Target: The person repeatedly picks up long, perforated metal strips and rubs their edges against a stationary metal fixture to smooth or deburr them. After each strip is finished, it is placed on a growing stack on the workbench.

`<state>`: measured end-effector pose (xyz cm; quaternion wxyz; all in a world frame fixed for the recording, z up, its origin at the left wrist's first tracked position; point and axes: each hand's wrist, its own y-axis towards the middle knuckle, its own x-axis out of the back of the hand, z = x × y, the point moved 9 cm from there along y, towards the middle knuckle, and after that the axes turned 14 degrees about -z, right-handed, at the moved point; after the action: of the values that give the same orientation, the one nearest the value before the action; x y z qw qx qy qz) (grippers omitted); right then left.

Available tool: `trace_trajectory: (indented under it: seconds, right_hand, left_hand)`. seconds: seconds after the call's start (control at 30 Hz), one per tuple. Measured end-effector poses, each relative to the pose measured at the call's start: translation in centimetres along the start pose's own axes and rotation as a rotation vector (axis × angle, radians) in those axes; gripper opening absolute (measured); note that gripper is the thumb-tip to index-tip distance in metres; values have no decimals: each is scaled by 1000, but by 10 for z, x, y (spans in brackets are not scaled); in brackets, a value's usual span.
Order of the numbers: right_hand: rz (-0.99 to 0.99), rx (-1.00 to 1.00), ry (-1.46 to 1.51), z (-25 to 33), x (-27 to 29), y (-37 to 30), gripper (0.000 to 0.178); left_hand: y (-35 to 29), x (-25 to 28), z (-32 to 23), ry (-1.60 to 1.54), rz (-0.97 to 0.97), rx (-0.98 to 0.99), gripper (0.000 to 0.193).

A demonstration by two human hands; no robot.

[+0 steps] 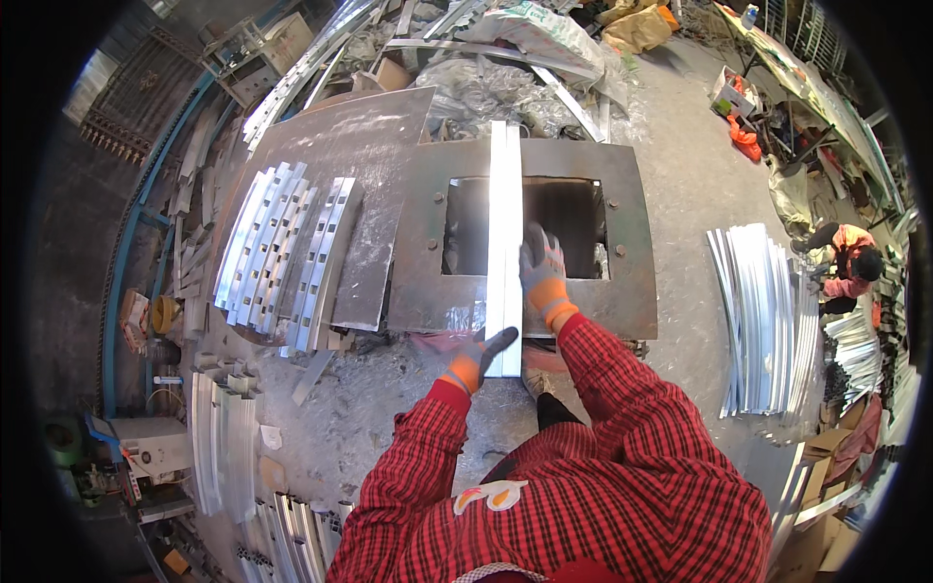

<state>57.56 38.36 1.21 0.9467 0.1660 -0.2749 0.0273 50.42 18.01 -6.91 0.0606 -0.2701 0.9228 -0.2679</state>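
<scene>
A long, silvery metal profile [505, 223] lies lengthwise across a dark steel plate with a rectangular opening, its near end jutting past the plate's front edge. My left hand [471, 361], in a grey and orange glove, grips that near end with the thumb laid over the top. Alongside the bar's right edge, over the opening, is my gloved right hand [546, 270]. Its fingers stretch forward and are a little blurred; whether they press on the bar is hard to see. The steel plate [418, 282] carries several bolts around the opening.
Left of the plate, punched metal profiles [282, 257] lie on a dark sheet [379, 165]. More profiles stand at the lower left [224, 437] and in a pile [763, 311] at right. A co-worker [850, 262] crouches beyond that pile. Plastic sheeting [486, 87] heaps up behind.
</scene>
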Motion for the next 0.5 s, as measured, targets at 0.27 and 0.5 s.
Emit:
trace_trajectory:
  seconds: [0.27, 0.5]
  right_hand:
    - [197, 465, -469, 47, -28, 22, 75]
    - [255, 449, -398, 55, -4, -134, 72]
  left_hand:
    - [-30, -26, -28, 336, -34, -65, 79]
    - [-108, 15, 164, -38, 126, 270, 66]
